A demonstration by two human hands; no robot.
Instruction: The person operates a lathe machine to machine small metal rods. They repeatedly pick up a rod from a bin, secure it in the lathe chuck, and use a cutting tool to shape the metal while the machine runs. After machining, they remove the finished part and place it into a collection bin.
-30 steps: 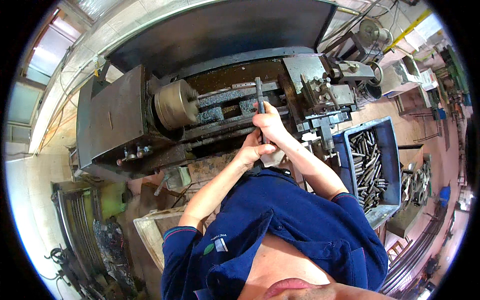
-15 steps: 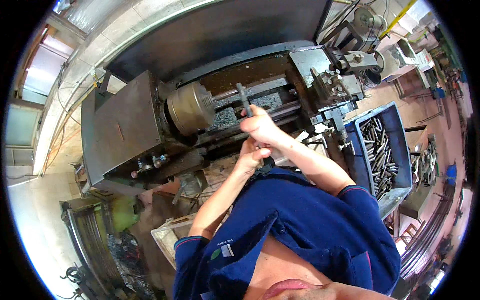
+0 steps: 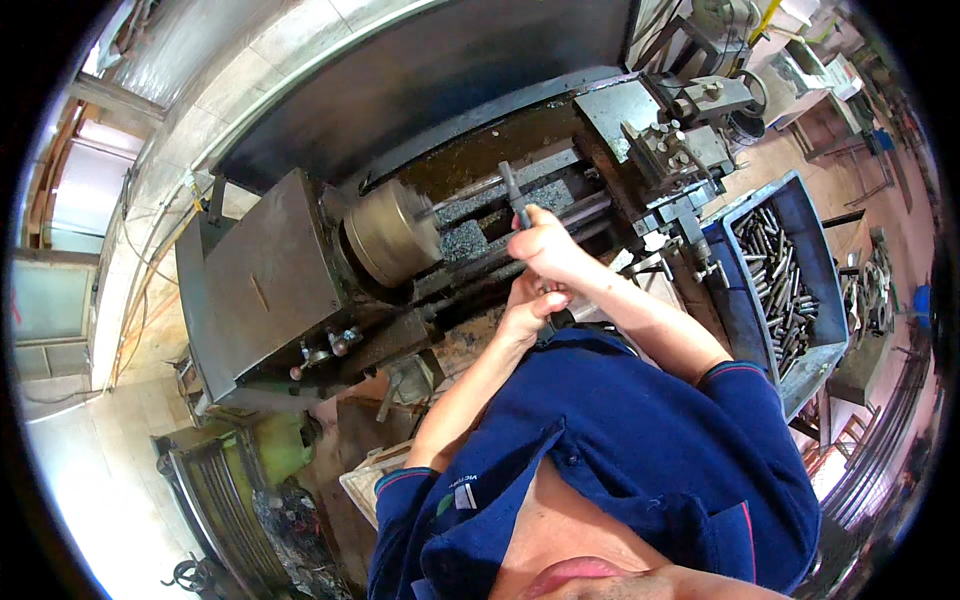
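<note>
In front of my chest, over the lathe bed (image 3: 590, 208), my right hand (image 3: 545, 245) is closed round a dark, stepped metal rod (image 3: 514, 190). The rod's upper end points away from me, above grey metal chips (image 3: 463, 241). Just below and nearer to my body, my left hand (image 3: 530, 310) is closed with its thumb on top; what lies in its fingers is mostly hidden. Left of the rod sits the round lathe chuck (image 3: 388, 238), its face smeared by motion. The tool post (image 3: 668, 150) stands to the right.
A blue bin (image 3: 835, 330) of short metal rods (image 3: 775, 285) stands at my right. The lathe headstock (image 3: 265, 285), with its levers (image 3: 325, 352), is on the left. A dark splash guard (image 3: 430, 85) closes off the back. A greenish machine (image 3: 270, 450) stands at lower left.
The whole view has shifted and turned slightly, so the lathe and my hands appear further right. Both hands keep their closed grips, the right one on the rod.
</note>
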